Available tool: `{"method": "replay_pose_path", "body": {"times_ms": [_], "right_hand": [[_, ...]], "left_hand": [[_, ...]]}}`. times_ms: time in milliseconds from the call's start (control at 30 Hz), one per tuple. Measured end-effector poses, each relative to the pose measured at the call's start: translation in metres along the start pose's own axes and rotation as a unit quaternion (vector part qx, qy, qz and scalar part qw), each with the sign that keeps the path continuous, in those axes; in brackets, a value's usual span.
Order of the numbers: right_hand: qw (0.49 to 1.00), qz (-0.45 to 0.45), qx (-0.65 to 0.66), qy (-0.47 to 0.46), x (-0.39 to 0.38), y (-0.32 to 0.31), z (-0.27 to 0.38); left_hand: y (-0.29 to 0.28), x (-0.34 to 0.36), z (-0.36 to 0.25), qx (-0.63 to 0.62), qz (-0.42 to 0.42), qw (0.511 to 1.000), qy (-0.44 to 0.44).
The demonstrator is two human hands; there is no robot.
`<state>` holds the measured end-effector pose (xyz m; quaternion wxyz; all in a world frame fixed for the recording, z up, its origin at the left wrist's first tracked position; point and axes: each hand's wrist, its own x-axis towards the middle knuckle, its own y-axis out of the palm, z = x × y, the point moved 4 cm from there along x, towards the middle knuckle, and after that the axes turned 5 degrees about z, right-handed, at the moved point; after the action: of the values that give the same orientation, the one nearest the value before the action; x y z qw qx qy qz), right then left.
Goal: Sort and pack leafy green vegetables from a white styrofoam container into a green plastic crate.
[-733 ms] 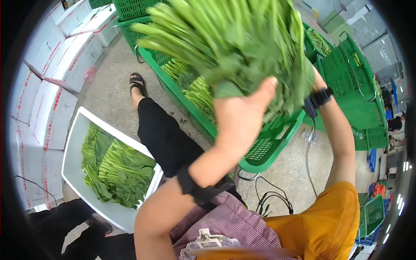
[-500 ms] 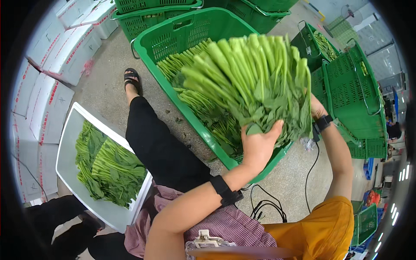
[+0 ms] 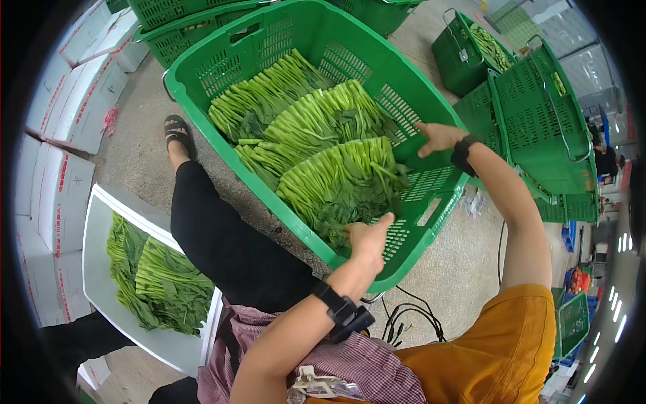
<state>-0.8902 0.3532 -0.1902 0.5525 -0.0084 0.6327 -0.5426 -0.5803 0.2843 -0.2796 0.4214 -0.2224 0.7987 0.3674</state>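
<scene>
Green leafy vegetables [image 3: 326, 120] are seen laid in fanned bunches inside a perforated crate [image 3: 289, 30], stalk ends pointed roughly toward eleven o'clock. At the crate's five o'clock, the left hand [image 3: 367, 241] is poised beside the leafy end of the nearest bunch [image 3: 336, 176], thumb spread well away from the fingers; whether leaves are touched cannot be told. At three o'clock, the right hand [image 3: 442, 138] is held empty and wide over the crate's edge. More greens [image 3: 171, 279] are contained in a white box [image 3: 97, 259] at eight o'clock.
</scene>
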Motion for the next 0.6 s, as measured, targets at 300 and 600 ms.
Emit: {"method": "replay_pose_path", "body": {"times_ms": [300, 600], "right_hand": [[0.993, 0.014, -0.061, -0.097, 0.056, 0.002, 0.097], [0.916, -0.192, -0.141, -0.322, 0.139, 0.118, 0.250]], "left_hand": [[-0.091, -0.185, -0.160, 0.076, 0.140, 0.950, 0.269], [-0.330, -0.297, -0.186, -0.052, -0.100, 0.928, 0.356]]}}
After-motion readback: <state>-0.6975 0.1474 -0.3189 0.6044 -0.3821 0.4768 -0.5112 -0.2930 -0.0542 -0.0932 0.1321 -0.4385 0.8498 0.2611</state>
